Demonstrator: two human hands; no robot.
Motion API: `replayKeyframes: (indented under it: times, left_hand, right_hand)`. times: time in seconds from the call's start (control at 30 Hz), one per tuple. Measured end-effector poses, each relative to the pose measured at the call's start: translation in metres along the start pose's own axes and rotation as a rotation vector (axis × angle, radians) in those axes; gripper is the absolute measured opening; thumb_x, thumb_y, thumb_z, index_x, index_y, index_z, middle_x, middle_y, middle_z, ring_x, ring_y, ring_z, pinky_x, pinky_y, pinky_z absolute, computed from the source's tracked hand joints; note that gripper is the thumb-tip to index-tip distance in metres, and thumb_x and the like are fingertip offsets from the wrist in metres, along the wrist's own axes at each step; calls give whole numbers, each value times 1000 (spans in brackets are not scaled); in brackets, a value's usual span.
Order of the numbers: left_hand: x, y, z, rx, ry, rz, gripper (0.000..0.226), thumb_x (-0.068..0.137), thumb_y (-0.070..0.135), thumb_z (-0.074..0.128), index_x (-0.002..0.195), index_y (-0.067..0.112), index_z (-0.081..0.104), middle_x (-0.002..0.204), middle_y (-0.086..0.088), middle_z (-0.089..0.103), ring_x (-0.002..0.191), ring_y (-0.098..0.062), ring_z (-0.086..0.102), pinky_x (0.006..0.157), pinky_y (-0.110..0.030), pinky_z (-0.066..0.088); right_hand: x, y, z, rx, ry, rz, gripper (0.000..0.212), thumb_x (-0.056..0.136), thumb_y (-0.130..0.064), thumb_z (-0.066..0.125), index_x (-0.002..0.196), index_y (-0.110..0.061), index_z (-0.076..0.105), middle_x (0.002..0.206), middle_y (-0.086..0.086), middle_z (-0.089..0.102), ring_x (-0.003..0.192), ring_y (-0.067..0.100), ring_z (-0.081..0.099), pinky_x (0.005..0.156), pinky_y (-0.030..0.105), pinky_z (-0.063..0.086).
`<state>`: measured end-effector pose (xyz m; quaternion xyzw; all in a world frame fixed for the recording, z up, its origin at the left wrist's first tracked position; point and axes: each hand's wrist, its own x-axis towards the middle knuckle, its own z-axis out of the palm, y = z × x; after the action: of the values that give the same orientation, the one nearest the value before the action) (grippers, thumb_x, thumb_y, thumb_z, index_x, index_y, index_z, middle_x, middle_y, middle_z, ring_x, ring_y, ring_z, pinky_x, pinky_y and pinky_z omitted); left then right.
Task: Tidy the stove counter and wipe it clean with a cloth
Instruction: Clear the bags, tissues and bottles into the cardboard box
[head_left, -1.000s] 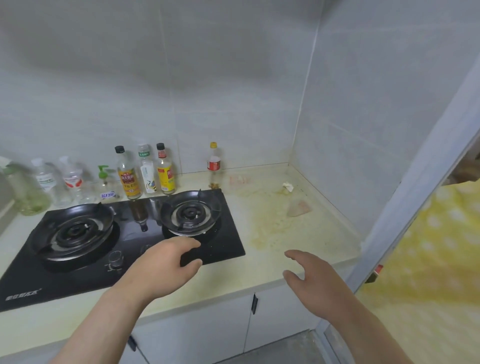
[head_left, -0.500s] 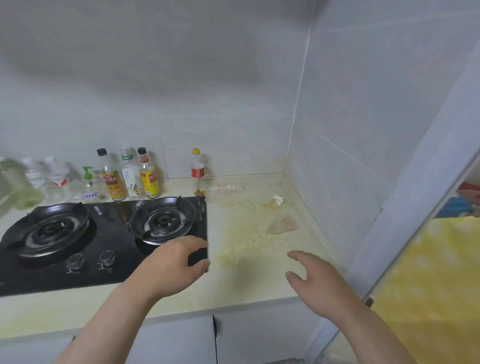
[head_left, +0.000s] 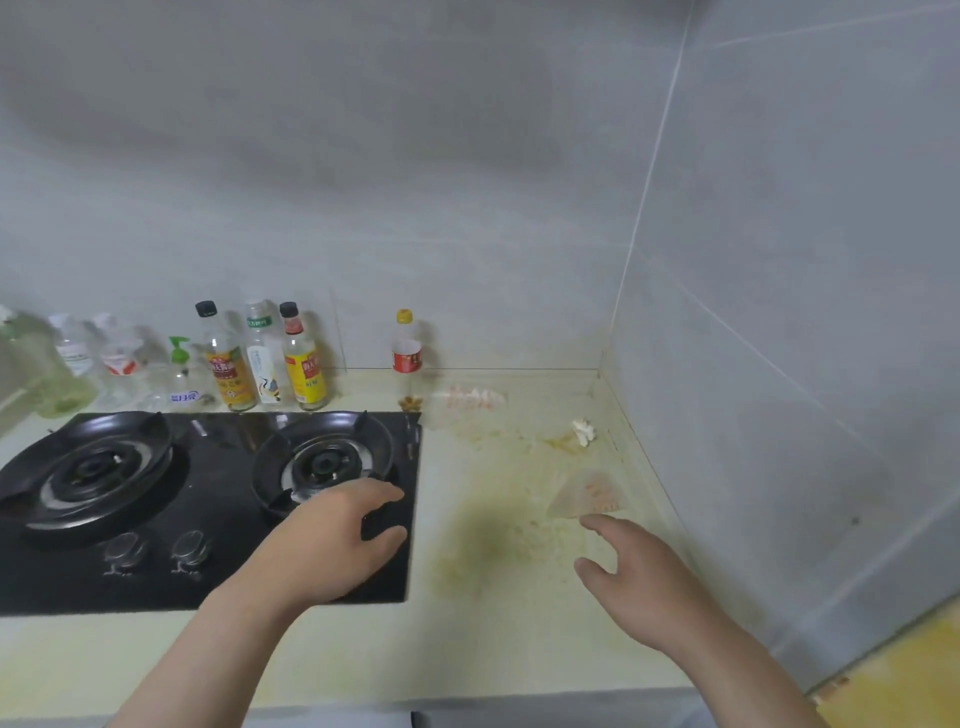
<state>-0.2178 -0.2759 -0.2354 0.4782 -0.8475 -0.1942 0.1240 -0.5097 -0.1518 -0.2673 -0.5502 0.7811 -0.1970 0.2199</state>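
Note:
The pale counter (head_left: 498, 639) is stained yellow-green to the right of a black two-burner gas stove (head_left: 218, 577). On the dirty patch lie a clear plastic wrapper with red print (head_left: 470, 400), a small white crumpled scrap (head_left: 584, 431) and a triangular clear wrapper (head_left: 587, 493). My left hand (head_left: 332, 545) hovers over the stove's front right corner, fingers loosely curved, holding nothing. My right hand (head_left: 639, 577) is spread open above the counter, its fingertips just short of the triangular wrapper. No cloth is in view.
A row of bottles lines the back wall: sauce bottles (head_left: 228, 364), a green-pump bottle (head_left: 182, 374), clear bottles at far left, and a yellow-capped bottle (head_left: 407, 358) beside the stove. Tiled walls (head_left: 779, 312) close the corner behind and on the right. Yellow floor (head_left: 904, 675) lies bottom right.
The view has swung left and closer to the counter. My right hand has moved forward toward the triangular wrapper; my left hand stays over the stove's right corner.

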Motion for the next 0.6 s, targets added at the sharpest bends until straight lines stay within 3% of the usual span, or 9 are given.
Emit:
replayKeyframes:
  times: [0.13, 0.33, 0.47, 0.6]
  left_hand:
    - [54, -8, 3, 2, -12, -4, 49, 89, 40, 61, 135, 27, 53, 134, 15, 55, 120, -6, 52, 98, -21, 42]
    - [134, -20, 5, 27, -30, -8, 45, 90, 36, 61, 134, 26, 54, 127, 8, 60, 103, -9, 56, 79, -19, 38]
    - [178, -32, 18, 61, -71, -14, 48, 90, 38, 61, 135, 25, 53, 134, 8, 57, 118, -12, 55, 87, -21, 42]
    - [209, -41, 33, 128, -119, -4, 52, 87, 43, 60, 136, 27, 52, 135, 8, 57, 118, -12, 56, 94, -27, 46]
  right_hand:
    - [52, 5, -7, -20, -8, 17, 51, 94, -40, 53, 144, -33, 42, 150, -13, 40, 138, 7, 38, 110, 26, 33]
    - [125, 15, -11, -56, -38, 56, 52, 93, -40, 54, 144, -32, 42, 145, -11, 44, 130, 9, 45, 107, 26, 37]
    - [159, 28, -13, -103, -71, 104, 54, 94, -38, 53, 146, -29, 40, 144, -10, 45, 129, 11, 46, 105, 27, 39]
    - [185, 46, -13, -153, -130, 133, 54, 94, -35, 54, 145, -27, 41, 142, -7, 47, 122, 10, 52, 99, 25, 42]
